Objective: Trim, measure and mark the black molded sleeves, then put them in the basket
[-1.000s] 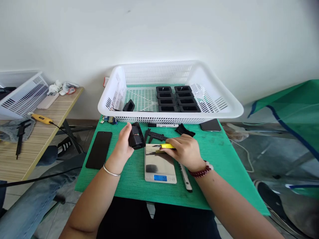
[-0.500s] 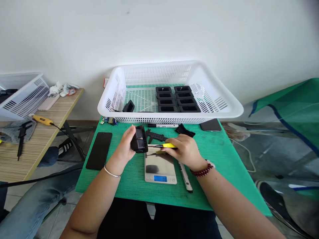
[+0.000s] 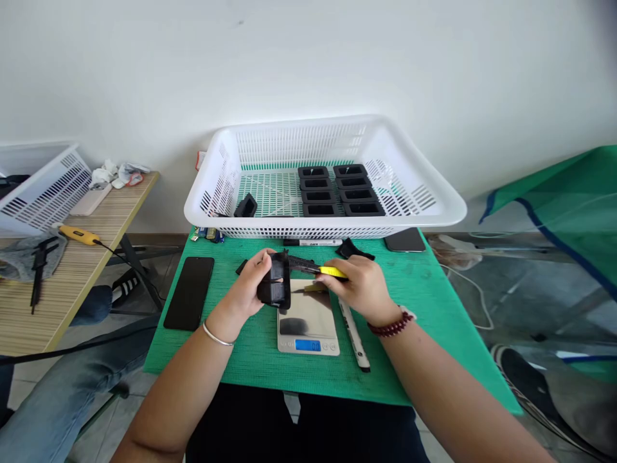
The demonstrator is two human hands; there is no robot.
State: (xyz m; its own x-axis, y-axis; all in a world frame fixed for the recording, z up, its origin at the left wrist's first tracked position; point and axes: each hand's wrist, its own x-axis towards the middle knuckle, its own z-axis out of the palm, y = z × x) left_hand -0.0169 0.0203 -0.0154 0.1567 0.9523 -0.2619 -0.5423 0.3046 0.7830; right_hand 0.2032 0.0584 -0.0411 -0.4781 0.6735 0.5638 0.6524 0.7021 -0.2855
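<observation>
My left hand (image 3: 249, 283) is closed around a black moulded part (image 3: 274, 288), box-shaped with a rim, held above the left side of a digital scale (image 3: 308, 318). Between the fingers of my right hand (image 3: 360, 286) is a yellow-handled utility knife (image 3: 332, 272). Its dark blade end points left toward the part's rim; whether it touches the rim I cannot tell. The scale's blue display seems to read zero. Partly hidden behind the knife is a black caliper (image 3: 301, 262). A white marker (image 3: 355, 337) lies along the scale's right side.
A large white basket (image 3: 325, 224) at the back holds several black parts (image 3: 321, 209). On the green mat (image 3: 231, 366) lie a phone (image 3: 189, 292), a second marker (image 3: 318, 242), a black scrap (image 3: 354, 249) and a dark phone-like slab (image 3: 405, 240). A person's leg (image 3: 62, 405) shows at left.
The black part has turned and moved slightly right and down. My right hand has raised the knife a little, and its blade end now lies closer to the part's upper rim.
</observation>
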